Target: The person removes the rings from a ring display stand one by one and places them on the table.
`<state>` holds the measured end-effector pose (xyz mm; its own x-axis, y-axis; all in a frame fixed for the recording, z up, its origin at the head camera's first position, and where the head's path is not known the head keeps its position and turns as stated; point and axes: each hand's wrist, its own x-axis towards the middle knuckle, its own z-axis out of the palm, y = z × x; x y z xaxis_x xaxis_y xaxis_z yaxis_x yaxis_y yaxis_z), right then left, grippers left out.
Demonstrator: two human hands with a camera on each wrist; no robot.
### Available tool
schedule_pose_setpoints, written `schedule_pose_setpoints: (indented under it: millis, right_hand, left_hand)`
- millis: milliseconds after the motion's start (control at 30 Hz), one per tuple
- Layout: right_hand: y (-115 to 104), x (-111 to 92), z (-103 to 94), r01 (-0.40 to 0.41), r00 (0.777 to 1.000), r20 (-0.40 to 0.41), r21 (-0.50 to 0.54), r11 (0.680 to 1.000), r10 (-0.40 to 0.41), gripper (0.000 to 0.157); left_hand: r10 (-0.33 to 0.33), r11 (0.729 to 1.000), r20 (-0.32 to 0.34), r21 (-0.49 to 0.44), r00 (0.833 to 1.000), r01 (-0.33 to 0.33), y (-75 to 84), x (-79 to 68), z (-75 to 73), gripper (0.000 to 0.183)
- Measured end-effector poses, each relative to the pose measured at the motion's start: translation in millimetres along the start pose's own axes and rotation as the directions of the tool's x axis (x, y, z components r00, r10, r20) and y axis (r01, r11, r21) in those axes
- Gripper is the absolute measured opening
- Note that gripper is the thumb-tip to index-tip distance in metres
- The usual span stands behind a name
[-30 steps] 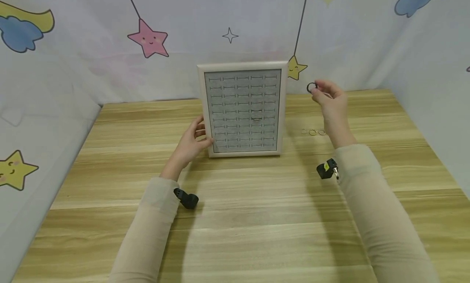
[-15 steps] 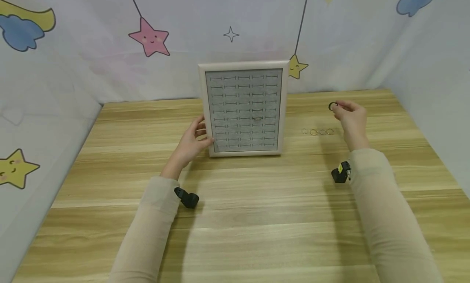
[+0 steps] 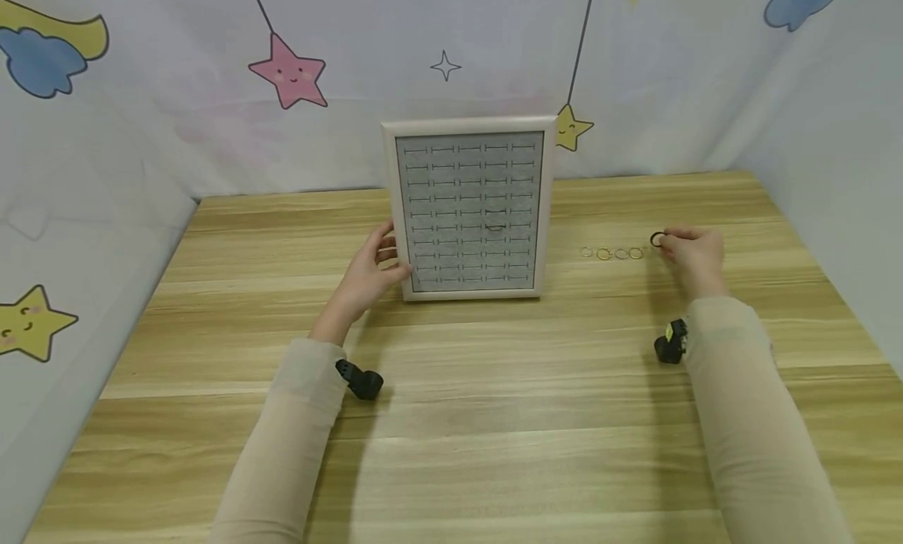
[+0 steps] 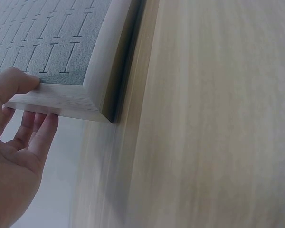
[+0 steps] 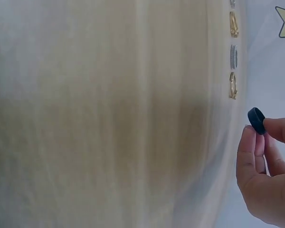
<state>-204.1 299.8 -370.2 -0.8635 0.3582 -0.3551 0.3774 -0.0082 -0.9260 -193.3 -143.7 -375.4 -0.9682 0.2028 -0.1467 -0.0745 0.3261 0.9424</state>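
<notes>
A white-framed ring display board [image 3: 471, 123] with a grey slotted pad stands upright on the table. My left hand [image 3: 367, 273] grips its left edge; in the left wrist view the thumb lies on the front of the frame [image 4: 61, 97] and the fingers go behind. One ring [image 3: 495, 227] sits in a slot of the pad. My right hand [image 3: 694, 258] pinches a black ring [image 5: 256, 120] between thumb and fingertips, low at the right end of a row of rings. In that row, a gold ring [image 5: 232, 85] is nearest the black one.
Left of the black ring, the row holds another gold ring [image 3: 604, 254], a silver ring [image 3: 621, 254] and a small pale ring [image 3: 586, 252]. The wooden table [image 3: 494, 418] ends at a white curtain [image 3: 480, 42] printed with stars.
My right hand has moved right and down with the black ring, from beside the board to the row's right end. The left hand and the board have stayed in place.
</notes>
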Motion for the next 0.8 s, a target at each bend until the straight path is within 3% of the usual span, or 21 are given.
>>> schedule_pose_setpoints:
  millis: [167, 300, 433, 533, 667, 800]
  right_hand:
    - [4.2, 5.3, -1.9, -0.021, 1.000, -0.021, -0.199, 0.980, 0.017, 0.020]
    - [7.0, 6.9, -2.5, -0.029, 1.000, -0.017, -0.196, 0.980, 0.026, 0.010]
    - [8.1, 7.1, -3.4, -0.016, 1.000, -0.008, -0.181, 0.983, 0.015, 0.013]
    - [8.5, 6.9, -3.1, 0.000, 1.000, -0.002, -0.229, 0.974, 0.000, 0.013]
    - [8.7, 6.5, -2.7, 0.014, 1.000, 0.010, -0.335, 0.942, -0.011, 0.038]
    - [8.6, 7.5, -1.9, 0.010, 1.000, 0.007, -0.362, 0.932, -0.008, 0.044]
  left_hand:
    - [0.006, 1.000, -0.002, 0.012, 1.000, -0.006, 0.1, -0.3, 0.0, 0.078]
    - [0.002, 1.000, -0.006, 0.030, 1.000, -0.002, -0.8, -0.1, 0.4, 0.079]
    - [0.000, 1.000, -0.010, 0.031, 1.000, 0.000, -1.5, 0.7, 0.9, 0.079]
    - [0.008, 1.000, -0.010, 0.029, 1.000, -0.007, -1.7, 1.0, 1.0, 0.079]
    - [0.014, 1.000, -0.006, 0.021, 1.000, -0.014, -2.0, 1.0, 0.8, 0.079]
    - [0.013, 1.000, -0.002, 0.005, 1.000, -0.013, -2.1, 1.0, 0.4, 0.079]
